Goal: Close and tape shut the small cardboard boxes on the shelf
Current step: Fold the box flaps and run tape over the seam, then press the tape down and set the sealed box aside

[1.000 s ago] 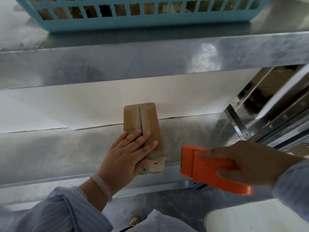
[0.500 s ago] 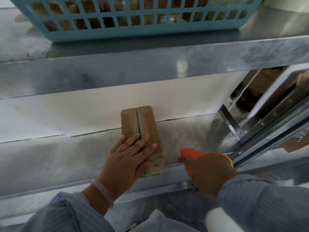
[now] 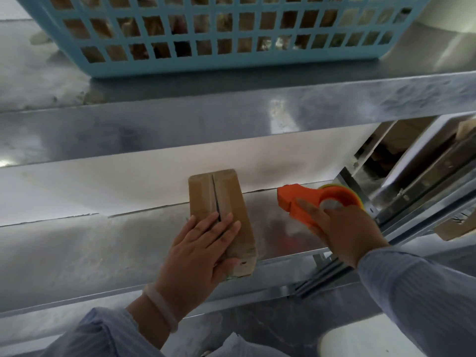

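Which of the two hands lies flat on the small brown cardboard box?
The left hand, fingers straight on the brown cardboard box; the right hand grips an orange plastic tape dispenser.

Storeroom or packing area, warehouse type. Galvanised steel shelf [image 3: 77,253] under both hands, second metal shelf [image 3: 180,124] above them. Blue plastic basket [image 3: 206,57] on upper shelf, above left hand [image 3: 203,253], brown goods dim through its lattice. Small cardboard box [image 3: 226,191] under left hand; orange tape dispenser [image 3: 296,204] gripped in right hand [image 3: 345,228]. More racking rails [image 3: 417,202] and cardboard cartons [image 3: 453,226] beyond right hand. Grey marbled floor [image 3: 257,325] below hands.
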Demonstrator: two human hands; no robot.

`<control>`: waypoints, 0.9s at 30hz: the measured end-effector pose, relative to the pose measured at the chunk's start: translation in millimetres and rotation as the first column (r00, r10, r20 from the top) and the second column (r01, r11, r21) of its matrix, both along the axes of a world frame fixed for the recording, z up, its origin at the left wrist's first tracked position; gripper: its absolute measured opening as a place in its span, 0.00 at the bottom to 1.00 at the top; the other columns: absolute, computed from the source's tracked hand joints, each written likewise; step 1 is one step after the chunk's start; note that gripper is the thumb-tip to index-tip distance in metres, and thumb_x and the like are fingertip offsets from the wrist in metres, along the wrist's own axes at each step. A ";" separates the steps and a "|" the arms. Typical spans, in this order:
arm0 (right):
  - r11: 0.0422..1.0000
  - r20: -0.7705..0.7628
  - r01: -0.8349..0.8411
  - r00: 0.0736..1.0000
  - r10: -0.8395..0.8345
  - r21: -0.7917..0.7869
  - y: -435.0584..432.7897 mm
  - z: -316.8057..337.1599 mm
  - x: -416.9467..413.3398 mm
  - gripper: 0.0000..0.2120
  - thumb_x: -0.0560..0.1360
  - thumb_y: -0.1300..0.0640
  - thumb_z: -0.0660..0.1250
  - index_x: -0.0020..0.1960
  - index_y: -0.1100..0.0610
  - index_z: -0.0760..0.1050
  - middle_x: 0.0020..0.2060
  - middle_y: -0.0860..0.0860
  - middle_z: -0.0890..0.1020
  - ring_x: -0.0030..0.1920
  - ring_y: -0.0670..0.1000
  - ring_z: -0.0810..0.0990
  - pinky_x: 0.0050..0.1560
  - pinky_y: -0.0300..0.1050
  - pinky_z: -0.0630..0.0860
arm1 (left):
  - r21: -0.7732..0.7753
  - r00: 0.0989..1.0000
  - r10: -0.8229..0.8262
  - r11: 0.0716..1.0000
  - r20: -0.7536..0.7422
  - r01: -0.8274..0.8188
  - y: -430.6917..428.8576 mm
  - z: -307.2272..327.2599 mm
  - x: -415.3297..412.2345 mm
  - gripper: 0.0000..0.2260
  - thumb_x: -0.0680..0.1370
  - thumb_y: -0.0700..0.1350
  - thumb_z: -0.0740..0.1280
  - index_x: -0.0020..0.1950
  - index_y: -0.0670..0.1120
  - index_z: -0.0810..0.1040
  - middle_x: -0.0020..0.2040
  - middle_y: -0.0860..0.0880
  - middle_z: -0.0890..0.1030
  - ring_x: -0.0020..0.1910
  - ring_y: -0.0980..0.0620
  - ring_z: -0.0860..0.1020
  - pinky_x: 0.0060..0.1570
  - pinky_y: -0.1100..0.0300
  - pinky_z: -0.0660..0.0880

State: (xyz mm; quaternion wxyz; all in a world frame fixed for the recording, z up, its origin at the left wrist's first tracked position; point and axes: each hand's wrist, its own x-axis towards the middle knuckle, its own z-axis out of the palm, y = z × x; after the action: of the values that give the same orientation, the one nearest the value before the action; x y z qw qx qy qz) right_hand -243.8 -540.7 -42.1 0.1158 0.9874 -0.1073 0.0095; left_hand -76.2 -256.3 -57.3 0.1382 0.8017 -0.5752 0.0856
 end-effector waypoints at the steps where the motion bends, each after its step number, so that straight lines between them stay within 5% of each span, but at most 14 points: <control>1: 1.000 -0.030 -0.014 0.999 0.013 -0.020 -7.6 -7.8 2.4 0.37 0.81 0.43 0.53 0.74 0.47 0.26 0.47 0.48 0.83 0.41 0.52 0.81 0.41 0.45 0.71 | -0.016 1.000 0.004 1.000 -0.007 -0.004 0.0 -0.1 -0.5 0.25 0.81 0.61 0.54 0.76 0.51 0.65 0.74 0.52 0.69 0.73 0.48 0.68 0.71 0.45 0.62; 3: 0.999 -0.107 -0.009 0.994 0.005 -0.034 -20.1 -23.1 5.7 0.36 0.81 0.44 0.52 0.72 0.45 0.24 0.51 0.49 0.82 0.47 0.54 0.81 0.47 0.48 0.71 | -0.034 1.000 0.007 0.999 -0.018 -0.008 -0.2 0.5 -1.9 0.26 0.82 0.61 0.54 0.76 0.51 0.63 0.74 0.52 0.69 0.73 0.49 0.68 0.71 0.45 0.62; 5: 0.999 -0.072 0.029 0.997 -0.031 -0.038 -32.0 -43.3 4.6 0.45 0.79 0.47 0.62 0.73 0.43 0.25 0.48 0.50 0.82 0.46 0.55 0.81 0.48 0.50 0.74 | -0.039 1.000 0.011 0.999 -0.027 -0.012 -0.8 1.4 -2.7 0.26 0.82 0.61 0.53 0.77 0.50 0.62 0.73 0.51 0.70 0.73 0.48 0.68 0.71 0.45 0.62; 8: 0.995 0.058 0.101 0.993 -0.101 0.009 -39.6 -62.9 -0.7 0.48 0.70 0.54 0.75 0.78 0.44 0.47 0.38 0.55 0.82 0.38 0.59 0.80 0.40 0.53 0.75 | -0.040 0.999 0.018 0.999 -0.049 -0.020 -1.5 1.5 -3.3 0.27 0.82 0.62 0.52 0.77 0.51 0.60 0.74 0.52 0.69 0.74 0.48 0.67 0.71 0.45 0.62; 12: 0.994 0.233 0.090 0.967 -0.101 0.059 -44.6 -59.3 3.2 0.30 0.75 0.50 0.65 0.75 0.48 0.63 0.41 0.55 0.82 0.43 0.59 0.80 0.46 0.56 0.75 | -0.059 0.992 0.022 0.998 -0.122 -0.030 -1.4 0.9 -3.5 0.28 0.81 0.64 0.52 0.78 0.52 0.58 0.74 0.55 0.66 0.75 0.51 0.64 0.73 0.46 0.58; 15: 0.987 0.206 0.151 0.965 -0.161 0.062 -46.7 -49.5 6.5 0.30 0.72 0.40 0.56 0.72 0.50 0.70 0.42 0.54 0.81 0.42 0.59 0.80 0.45 0.54 0.74 | -0.067 0.971 0.054 0.995 -0.231 -0.071 -1.4 0.9 -3.1 0.31 0.79 0.66 0.55 0.79 0.53 0.57 0.74 0.55 0.67 0.77 0.54 0.60 0.74 0.44 0.59; 19: 0.986 0.212 0.148 0.964 -0.161 0.074 -41.1 -39.3 5.4 0.34 0.71 0.37 0.56 0.72 0.52 0.68 0.50 0.57 0.80 0.51 0.61 0.78 0.54 0.59 0.74 | -0.163 0.912 0.055 0.978 -0.408 -0.131 -2.8 4.4 -5.1 0.37 0.74 0.65 0.64 0.79 0.56 0.53 0.75 0.60 0.60 0.77 0.58 0.54 0.72 0.41 0.63; 22: 0.945 0.399 0.146 0.879 -0.260 0.293 -8.6 -21.7 8.9 0.27 0.75 0.43 0.62 0.70 0.55 0.72 0.58 0.56 0.77 0.58 0.58 0.73 0.58 0.58 0.72 | -0.221 0.889 0.106 0.949 -0.446 -0.225 -2.8 4.9 -8.7 0.42 0.69 0.67 0.66 0.78 0.62 0.50 0.74 0.64 0.54 0.76 0.52 0.57 0.72 0.42 0.62; 25: 0.665 0.338 0.053 0.829 -0.446 0.745 45.3 -12.6 18.6 0.22 0.79 0.45 0.61 0.69 0.52 0.70 0.64 0.51 0.75 0.66 0.54 0.72 0.66 0.55 0.70 | -0.232 0.795 0.183 0.897 -0.578 -0.376 -1.8 0.0 -18.1 0.49 0.65 0.68 0.72 0.77 0.67 0.44 0.76 0.63 0.53 0.76 0.52 0.58 0.73 0.44 0.63; 27: 0.272 0.205 -0.048 0.783 -0.587 0.961 87.8 -12.6 30.4 0.22 0.80 0.46 0.61 0.73 0.50 0.67 0.69 0.47 0.72 0.70 0.48 0.70 0.71 0.52 0.66 | -0.215 0.645 0.183 0.846 -0.742 -0.487 -3.4 -5.5 -27.7 0.52 0.64 0.66 0.74 0.78 0.63 0.44 0.75 0.61 0.56 0.74 0.52 0.61 0.70 0.44 0.68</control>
State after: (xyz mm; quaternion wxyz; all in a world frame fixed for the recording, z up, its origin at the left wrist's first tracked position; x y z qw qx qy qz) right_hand -213.4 -452.9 -54.7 -0.5099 0.7835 -0.2957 0.1966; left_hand -103.9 -259.7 -62.8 0.4845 0.8221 -0.2872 -0.0835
